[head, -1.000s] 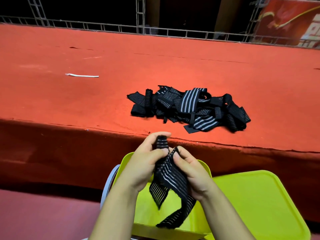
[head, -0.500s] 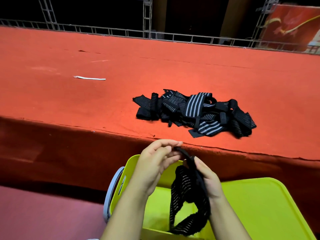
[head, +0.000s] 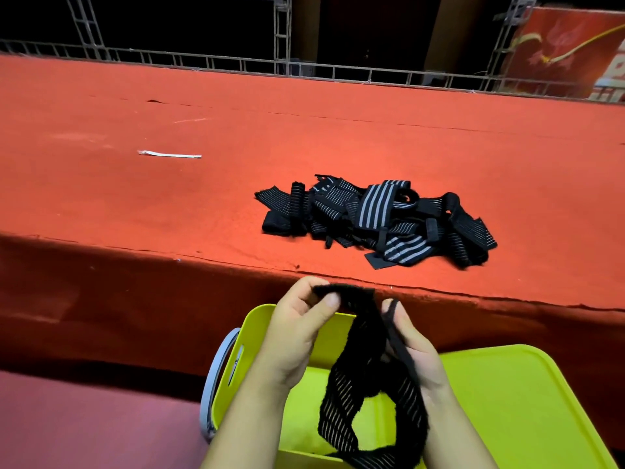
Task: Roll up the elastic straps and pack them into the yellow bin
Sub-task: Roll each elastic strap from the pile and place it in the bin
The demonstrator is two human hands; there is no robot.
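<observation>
From the head view, your left hand (head: 297,330) pinches one end of a black strap (head: 368,374) between thumb and curled fingers, just below the near edge of the counter (head: 169,204). Your right hand (head: 411,346) has its fingers curled round the same strap, which is not yet rolled and hangs in a slack loop over the open yellow bin (head: 257,330). The yellow lid (head: 527,401) lies just beside the bin on your right. The pile of straps (head: 375,221) waits on the counter, apart from your hands. The slack loop is the risk: if you start rolling without tension, the roll will likely come out loose and spring open in the bin. A twist could also get wound in.
</observation>
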